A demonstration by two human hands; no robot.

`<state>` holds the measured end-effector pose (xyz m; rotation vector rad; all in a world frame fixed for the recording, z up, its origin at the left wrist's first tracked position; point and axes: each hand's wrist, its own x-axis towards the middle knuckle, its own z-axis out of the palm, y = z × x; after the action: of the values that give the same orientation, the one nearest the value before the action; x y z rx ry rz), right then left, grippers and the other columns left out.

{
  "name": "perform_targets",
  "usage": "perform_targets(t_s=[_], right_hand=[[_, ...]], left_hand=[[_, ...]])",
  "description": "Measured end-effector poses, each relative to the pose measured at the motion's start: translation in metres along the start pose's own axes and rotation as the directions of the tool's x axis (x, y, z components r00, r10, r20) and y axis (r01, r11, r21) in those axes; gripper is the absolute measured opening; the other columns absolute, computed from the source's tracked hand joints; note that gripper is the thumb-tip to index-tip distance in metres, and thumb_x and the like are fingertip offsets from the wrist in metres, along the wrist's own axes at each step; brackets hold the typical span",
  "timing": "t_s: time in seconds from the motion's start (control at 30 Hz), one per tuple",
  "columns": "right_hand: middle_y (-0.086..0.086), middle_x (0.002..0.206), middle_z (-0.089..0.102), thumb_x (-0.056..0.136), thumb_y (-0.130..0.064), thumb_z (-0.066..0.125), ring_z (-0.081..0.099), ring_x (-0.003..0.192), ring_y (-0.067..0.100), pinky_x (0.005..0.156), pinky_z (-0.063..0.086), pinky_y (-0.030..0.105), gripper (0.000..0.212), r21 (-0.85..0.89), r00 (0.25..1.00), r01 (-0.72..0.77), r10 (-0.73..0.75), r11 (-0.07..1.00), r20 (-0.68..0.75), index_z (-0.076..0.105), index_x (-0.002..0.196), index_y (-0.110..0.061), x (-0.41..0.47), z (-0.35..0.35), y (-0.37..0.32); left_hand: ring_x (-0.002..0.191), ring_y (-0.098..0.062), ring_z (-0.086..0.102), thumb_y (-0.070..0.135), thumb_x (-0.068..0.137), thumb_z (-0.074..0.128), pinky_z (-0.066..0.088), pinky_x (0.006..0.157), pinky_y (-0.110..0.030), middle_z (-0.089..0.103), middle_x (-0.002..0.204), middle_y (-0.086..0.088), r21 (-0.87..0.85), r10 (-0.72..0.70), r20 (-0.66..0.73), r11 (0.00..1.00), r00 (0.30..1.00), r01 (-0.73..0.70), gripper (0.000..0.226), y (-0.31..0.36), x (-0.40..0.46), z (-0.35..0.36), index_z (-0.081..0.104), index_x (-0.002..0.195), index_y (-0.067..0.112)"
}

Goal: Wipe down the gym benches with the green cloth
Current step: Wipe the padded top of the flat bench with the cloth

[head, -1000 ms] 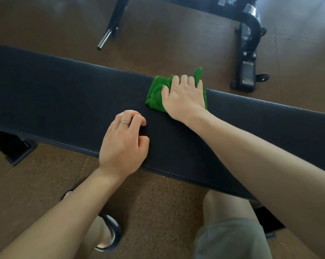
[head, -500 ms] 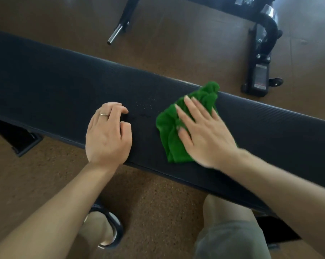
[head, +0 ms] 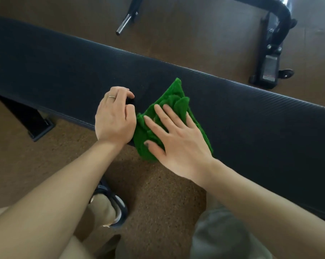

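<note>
Green cloth point(head: 173, 116) lies pressed under flat right hand point(head: 178, 144) on black bench point(head: 251, 113), curled left hand point(head: 115, 116) beside

Black machine base point(head: 269, 71) and chrome-tipped bar point(head: 124, 24) on the brown floor point(head: 186, 34), dark sandal point(head: 112, 206) nearer
</note>
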<state>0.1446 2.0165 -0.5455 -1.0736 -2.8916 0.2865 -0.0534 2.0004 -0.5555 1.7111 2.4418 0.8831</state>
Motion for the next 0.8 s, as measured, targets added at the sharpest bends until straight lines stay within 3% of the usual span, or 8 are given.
perform_targets(t_s=[0.23, 0.37, 0.47, 0.57, 0.8], right_hand=[[0.007, 0.172, 0.017, 0.102, -0.038, 0.054, 0.017, 0.158, 0.025, 0.125, 0.028, 0.05, 0.07, -0.203, 0.995, 0.092, -0.083, 0.975, 0.051, 0.022, 0.164, -0.03, -0.084, -0.001, 0.038], [0.008, 0.171, 0.02, 0.103, -0.034, 0.046, 0.02, 0.158, 0.025, 0.121, 0.034, 0.048, 0.064, -0.235, 0.996, 0.091, -0.087, 0.968, 0.027, 0.026, 0.163, -0.026, -0.108, -0.005, 0.054], [0.014, 0.171, 0.018, 0.102, -0.041, 0.053, 0.018, 0.158, 0.029, 0.122, 0.032, 0.052, 0.072, -0.251, 0.992, 0.121, -0.108, 0.96, 0.064, 0.025, 0.164, -0.018, -0.078, -0.004, 0.043], [0.019, 0.171, 0.012, 0.104, -0.044, 0.046, 0.011, 0.159, 0.032, 0.123, 0.027, 0.055, 0.074, -0.249, 0.972, 0.231, -0.21, 0.941, 0.108, 0.019, 0.163, -0.009, -0.023, 0.003, 0.016], [0.016, 0.171, 0.016, 0.104, -0.041, 0.051, 0.014, 0.159, 0.031, 0.126, 0.023, 0.051, 0.074, -0.223, 0.975, 0.223, -0.222, 0.949, 0.03, 0.021, 0.163, -0.007, 0.004, 0.005, -0.012]], left_hand=[[0.122, -0.023, 0.058, 0.017, 0.092, 0.037, 0.051, 0.095, -0.043, 0.064, 0.132, -0.003, -0.028, 0.007, 0.008, 1.0, 1.0, -0.006, 0.037, -0.002, -0.004, -0.001, 0.064, 0.116, 0.011], [0.115, -0.024, 0.06, 0.015, 0.091, 0.037, 0.05, 0.091, -0.043, 0.065, 0.128, -0.005, -0.031, 0.014, -0.034, 0.999, 0.999, -0.015, 0.035, -0.001, -0.002, 0.003, 0.065, 0.111, 0.009], [0.116, -0.023, 0.06, 0.013, 0.088, 0.037, 0.047, 0.091, -0.039, 0.066, 0.126, -0.004, -0.035, 0.013, -0.059, 0.999, 0.998, -0.015, 0.036, -0.003, -0.003, 0.004, 0.066, 0.109, 0.009], [0.119, -0.024, 0.06, 0.012, 0.087, 0.038, 0.047, 0.093, -0.039, 0.068, 0.125, -0.004, -0.037, 0.03, -0.077, 0.999, 0.997, -0.033, 0.036, -0.006, -0.002, 0.007, 0.067, 0.109, 0.009], [0.114, -0.025, 0.059, 0.018, 0.091, 0.036, 0.049, 0.094, -0.042, 0.065, 0.124, -0.005, -0.007, 0.057, 0.002, 0.998, 0.998, -0.057, 0.036, -0.006, 0.0, -0.003, 0.064, 0.112, 0.009]])
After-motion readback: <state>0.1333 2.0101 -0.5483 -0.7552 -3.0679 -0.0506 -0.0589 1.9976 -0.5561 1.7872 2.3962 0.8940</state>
